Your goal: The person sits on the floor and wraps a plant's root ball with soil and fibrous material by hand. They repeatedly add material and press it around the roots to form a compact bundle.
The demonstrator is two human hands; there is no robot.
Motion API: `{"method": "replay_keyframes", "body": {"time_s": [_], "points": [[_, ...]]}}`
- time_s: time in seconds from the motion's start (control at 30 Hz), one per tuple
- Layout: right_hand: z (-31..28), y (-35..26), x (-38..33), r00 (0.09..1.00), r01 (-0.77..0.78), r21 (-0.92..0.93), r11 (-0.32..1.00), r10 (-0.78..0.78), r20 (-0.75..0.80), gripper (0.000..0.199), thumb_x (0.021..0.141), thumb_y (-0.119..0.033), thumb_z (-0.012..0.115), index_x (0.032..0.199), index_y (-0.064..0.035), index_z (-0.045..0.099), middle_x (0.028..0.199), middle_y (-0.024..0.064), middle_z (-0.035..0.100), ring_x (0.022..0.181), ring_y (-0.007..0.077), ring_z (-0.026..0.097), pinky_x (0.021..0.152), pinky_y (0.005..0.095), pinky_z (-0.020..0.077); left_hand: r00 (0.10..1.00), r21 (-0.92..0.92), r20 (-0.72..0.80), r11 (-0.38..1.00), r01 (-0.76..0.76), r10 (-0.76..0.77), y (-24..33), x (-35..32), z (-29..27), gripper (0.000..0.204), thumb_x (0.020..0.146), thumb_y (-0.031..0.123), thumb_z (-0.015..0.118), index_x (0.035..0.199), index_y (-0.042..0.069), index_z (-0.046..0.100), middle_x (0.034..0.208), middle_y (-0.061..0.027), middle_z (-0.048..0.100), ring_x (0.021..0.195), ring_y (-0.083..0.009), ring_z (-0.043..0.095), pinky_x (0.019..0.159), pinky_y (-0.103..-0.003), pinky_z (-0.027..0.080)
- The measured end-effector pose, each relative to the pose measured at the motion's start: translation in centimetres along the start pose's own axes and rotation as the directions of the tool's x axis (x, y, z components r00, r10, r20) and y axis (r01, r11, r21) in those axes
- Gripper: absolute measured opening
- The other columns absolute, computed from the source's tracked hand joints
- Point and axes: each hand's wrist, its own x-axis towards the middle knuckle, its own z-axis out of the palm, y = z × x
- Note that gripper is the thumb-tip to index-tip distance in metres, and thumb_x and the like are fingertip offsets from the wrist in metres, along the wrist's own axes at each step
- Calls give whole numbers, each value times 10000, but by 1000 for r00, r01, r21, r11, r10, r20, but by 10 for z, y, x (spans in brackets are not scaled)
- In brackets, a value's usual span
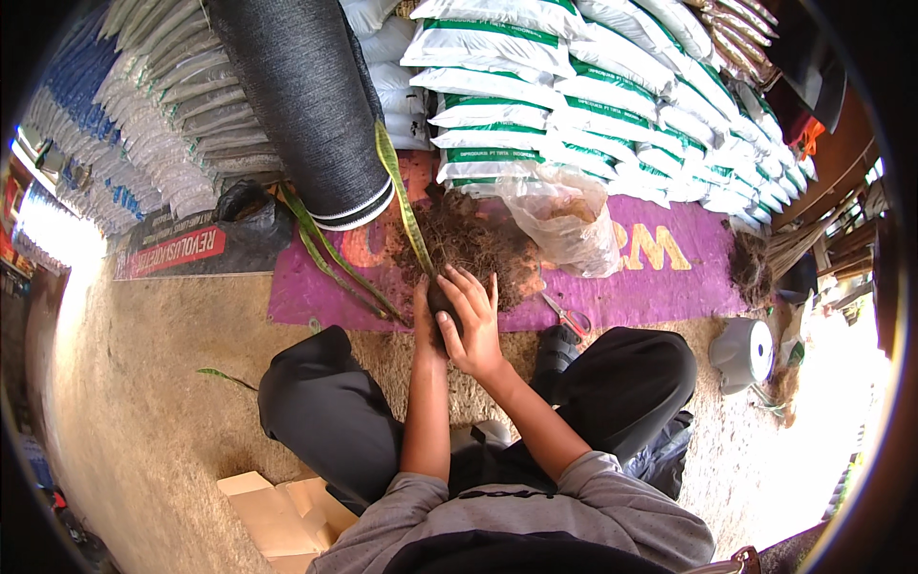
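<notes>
Between my palms sits a dark clod of soil (441,300), with an upright snake plant leaf (405,201) rising from its far side. My left hand (424,314) presses the clod from the left; its fingers are partly hidden. Across the right side and top lies my right hand (470,320), fingers curved over the soil. Just beyond my hands spreads a heap of brown fibrous planting mix (478,239). Loose snake plant leaves (330,253) lie to the left of my hands. A pair of red-handled scissors (574,319) rests to the right.
A purple printed banner (660,292) covers the floor ahead. On it sits a clear plastic bag (574,234). Behind stand a black mesh roll (296,96) and stacked white-and-green sacks (497,48). A grey scale-like device (741,354) is at right, flattened cardboard (273,517) at lower left.
</notes>
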Motion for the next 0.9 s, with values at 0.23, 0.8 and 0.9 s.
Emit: {"method": "replay_keyframes", "body": {"time_s": [0.23,0.8,0.9], "points": [[-4,6,6,989,-144,55,988,142,44,456,844,-204,564,1254,-22,484,1326,197,428,1232,347,405,1041,458,266,981,318,-173,948,-34,93,0,8,-5,561,924,520,354,1135,30,526,1045,-96,575,938,-212,571,827,-331,465],[5,23,18,867,-313,781,541,498,4,679,629,-25,786,1222,6,455,1063,118,605,974,184,574,880,308,457,927,235,-201,935,-267,316,-6,3,18,616,925,524,319,1297,37,371,1280,-113,436,1140,-240,464,963,-377,374],[9,14,14,898,-295,728,619,440,-10,620,672,-34,756,1217,9,463,1088,116,586,990,179,553,895,318,441,954,128,-175,966,-223,243,-10,1,24,586,926,519,312,1264,54,422,1209,-107,492,1099,-244,497,934,-382,405]]}}
